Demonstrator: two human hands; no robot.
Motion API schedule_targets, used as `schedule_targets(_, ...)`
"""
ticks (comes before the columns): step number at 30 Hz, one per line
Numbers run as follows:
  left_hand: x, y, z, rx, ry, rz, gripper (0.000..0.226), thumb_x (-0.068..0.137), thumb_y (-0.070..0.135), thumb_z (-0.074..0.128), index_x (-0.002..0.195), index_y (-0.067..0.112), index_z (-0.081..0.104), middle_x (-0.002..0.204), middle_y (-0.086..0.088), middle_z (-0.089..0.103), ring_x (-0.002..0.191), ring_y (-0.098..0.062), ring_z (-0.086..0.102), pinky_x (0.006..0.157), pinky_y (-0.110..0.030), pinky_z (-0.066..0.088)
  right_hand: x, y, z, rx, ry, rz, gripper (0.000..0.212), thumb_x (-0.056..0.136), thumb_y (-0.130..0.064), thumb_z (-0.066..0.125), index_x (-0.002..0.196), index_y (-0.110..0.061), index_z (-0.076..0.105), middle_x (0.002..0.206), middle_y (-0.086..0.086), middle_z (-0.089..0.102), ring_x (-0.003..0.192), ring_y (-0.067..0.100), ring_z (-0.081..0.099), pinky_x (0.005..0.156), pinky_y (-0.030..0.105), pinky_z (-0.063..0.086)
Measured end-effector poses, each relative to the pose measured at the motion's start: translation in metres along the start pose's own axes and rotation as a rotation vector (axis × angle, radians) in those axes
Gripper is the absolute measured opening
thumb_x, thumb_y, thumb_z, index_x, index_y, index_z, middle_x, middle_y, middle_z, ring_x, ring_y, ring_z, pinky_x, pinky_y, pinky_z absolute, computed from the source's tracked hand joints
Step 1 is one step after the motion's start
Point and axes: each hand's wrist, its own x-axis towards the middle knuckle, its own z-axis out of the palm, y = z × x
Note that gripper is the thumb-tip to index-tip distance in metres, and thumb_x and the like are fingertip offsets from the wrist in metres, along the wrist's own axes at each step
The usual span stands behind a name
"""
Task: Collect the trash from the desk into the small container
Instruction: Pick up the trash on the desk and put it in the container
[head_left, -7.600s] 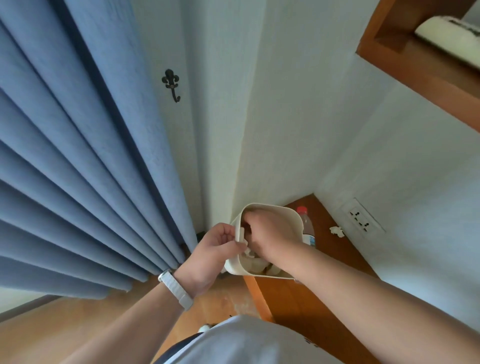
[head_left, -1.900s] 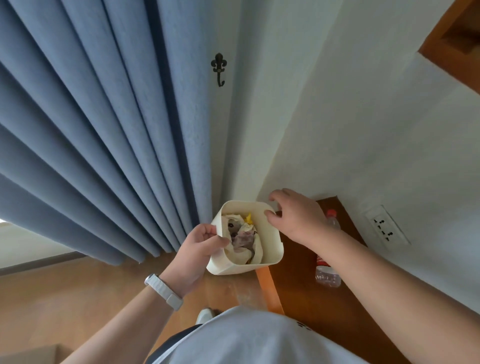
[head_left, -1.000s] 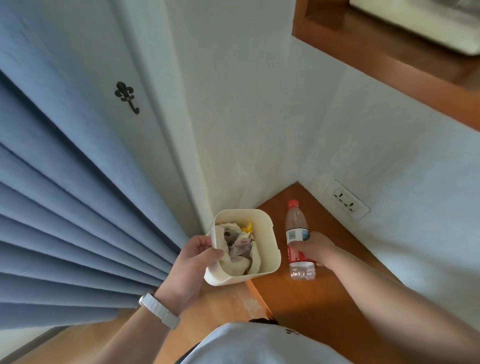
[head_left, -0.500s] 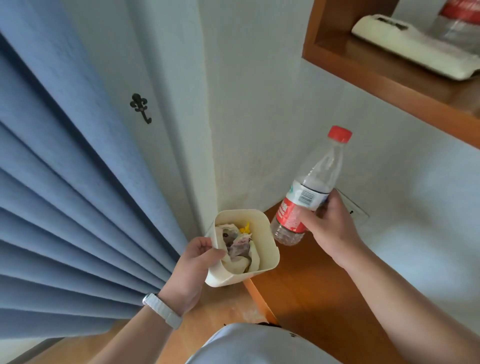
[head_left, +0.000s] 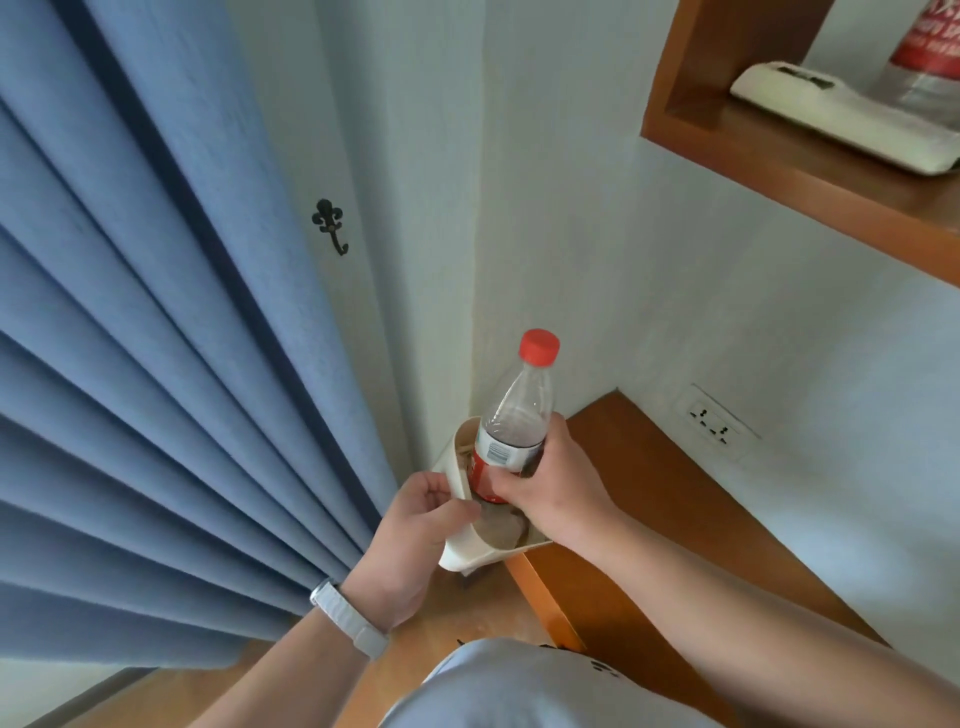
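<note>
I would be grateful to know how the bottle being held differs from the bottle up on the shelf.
The held bottle shows whole, red cap included, gripped by the right hand over the small container; the shelf bottle is cut off by the frame, cap unseen. The held one is tilted; the shelf one stands untouched. Both are clear plastic with red labels.

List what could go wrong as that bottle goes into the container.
1. The bottle stands far taller than the small container, which already holds crumpled trash; it may stick out and topple once released.
2. The left hand holds the container by one wall, off the desk edge; pushing down with the right hand could tip it and spill trash on the floor.
</note>
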Motion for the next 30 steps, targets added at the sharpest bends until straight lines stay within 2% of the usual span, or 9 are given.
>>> schedule_targets(4, -0.001, 0.001, 0.002, 0.019, 0.018, 0.029, 0.053, 0.061, 0.015, 0.076, 0.107, -0.002, 0.056, 0.092, -0.019, 0.064, 0.081, -0.03, 0.064, 0.075, -0.037, 0.052, -0.003, -0.004, 0.012, 0.053, 0.023, -0.014, 0.061, 0.066, -0.032, 0.087, 0.111, -0.031, 0.045, 0.103, -0.007, 0.059, 0.09, 0.006, 0.063, 0.069, 0.018, 0.055)
schedule_targets(7, -0.001, 0.003, 0.005, 0.05, 0.014, 0.058, 0.048, 0.06, 0.015, 0.074, 0.101, 0.0, 0.056, 0.087, -0.015, 0.06, 0.076, -0.026, 0.06, 0.065, -0.028, 0.05, 0.0, -0.006, 0.015, 0.116, 0.047, -0.13, 0.047, 0.059, -0.026, 0.088, 0.094, -0.03, 0.058, 0.089, -0.003, 0.067, 0.083, 0.015, 0.069, 0.07, 0.039, 0.061)
schedule_targets(9, 0.0, 0.004, 0.008, 0.057, 0.009, 0.071, 0.046, 0.06, 0.016, 0.074, 0.1, 0.001, 0.056, 0.084, -0.012, 0.058, 0.074, -0.023, 0.057, 0.062, -0.024, 0.048, 0.003, -0.005, 0.014, 0.142, 0.025, -0.153, 0.044, 0.058, -0.025, 0.089, 0.093, -0.027, 0.062, 0.087, -0.003, 0.071, 0.085, 0.015, 0.071, 0.072, 0.044, 0.061)
schedule_targets(12, 0.003, 0.004, 0.007, 0.037, 0.003, 0.057, 0.057, 0.057, 0.023, 0.081, 0.103, 0.0, 0.058, 0.088, -0.018, 0.063, 0.076, -0.026, 0.063, 0.069, -0.03, 0.051, 0.006, -0.005, 0.007, 0.113, -0.034, -0.128, 0.049, 0.061, -0.029, 0.091, 0.099, -0.034, 0.061, 0.095, -0.01, 0.069, 0.091, 0.005, 0.068, 0.081, 0.035, 0.06)
schedule_targets(16, 0.005, 0.002, 0.005, 0.027, -0.019, 0.046, 0.068, 0.056, 0.032, 0.083, 0.11, -0.001, 0.059, 0.106, -0.035, 0.067, 0.092, -0.05, 0.067, 0.089, -0.054, 0.054, -0.002, -0.003, -0.013, 0.114, -0.126, -0.018, 0.067, 0.068, -0.034, 0.088, 0.122, -0.037, 0.047, 0.112, -0.013, 0.061, 0.102, 0.004, 0.062, 0.088, 0.027, 0.056)
schedule_targets(21, 0.003, 0.0, -0.001, 0.03, -0.021, 0.034, 0.056, 0.065, 0.024, 0.079, 0.111, 0.002, 0.058, 0.099, -0.021, 0.068, 0.087, -0.032, 0.068, 0.078, -0.037, 0.054, -0.015, -0.012, -0.039, 0.175, -0.008, -0.095, 0.053, 0.075, -0.034, 0.083, 0.115, -0.041, 0.048, 0.106, -0.005, 0.062, 0.102, 0.01, 0.063, 0.088, 0.029, 0.056)
schedule_targets(23, 0.003, 0.001, -0.003, 0.016, -0.03, 0.026, 0.053, 0.068, 0.021, 0.077, 0.113, 0.001, 0.057, 0.099, -0.02, 0.07, 0.085, -0.03, 0.07, 0.076, -0.035, 0.055, -0.018, -0.011, -0.043, 0.234, 0.062, -0.119, 0.045, 0.075, -0.036, 0.083, 0.109, -0.036, 0.053, 0.103, -0.001, 0.062, 0.101, 0.013, 0.064, 0.087, 0.034, 0.057)
schedule_targets(26, 0.0, 0.0, -0.006, -0.01, -0.047, 0.026, 0.051, 0.07, 0.02, 0.075, 0.113, 0.0, 0.056, 0.099, -0.02, 0.07, 0.084, -0.029, 0.072, 0.073, -0.033, 0.056, -0.024, 0.003, -0.047, 0.448, 0.094, -0.098, 0.053, 0.072, -0.041, 0.082, 0.11, -0.013, 0.059, 0.108, 0.014, 0.067, 0.105, 0.024, 0.068, 0.09, 0.05, 0.057)
schedule_targets(30, -0.006, -0.005, -0.007, -0.029, -0.052, 0.03, 0.052, 0.065, 0.017, 0.079, 0.109, 0.0, 0.055, 0.097, -0.02, 0.071, 0.084, -0.032, 0.072, 0.074, -0.036, 0.057, -0.036, 0.028, -0.043, 0.416, 0.022, -0.055, 0.043, 0.079, -0.036, 0.08, 0.104, -0.004, 0.065, 0.105, 0.015, 0.07, 0.105, 0.024, 0.068, 0.094, 0.045, 0.054)
